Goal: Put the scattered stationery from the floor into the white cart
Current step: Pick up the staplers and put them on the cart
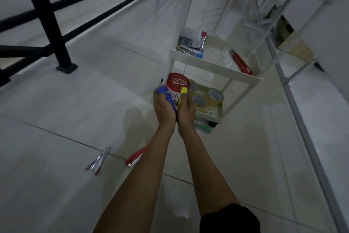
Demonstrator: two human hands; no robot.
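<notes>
I hold a white jar with a red lid [176, 82] between both hands, just left of the white cart [215, 63]. My left hand [164, 107] presses a blue object [167, 96] against the jar. My right hand [186, 109] presses a yellow object [183, 94] against its other side. The cart's upper tray holds papers, a stapler [202, 43] and a red cutter [241, 62]. Its lower tray [208, 114] holds rolls of clear tape [215, 95]. On the floor lie a red stapler [135, 157] and a bundle of pens [99, 161].
A black railing [47, 17] runs along the left with its post foot on the tiled floor. A white metal frame [294, 96] stands right of the cart. A green item [204, 127] lies on the floor under the cart's edge.
</notes>
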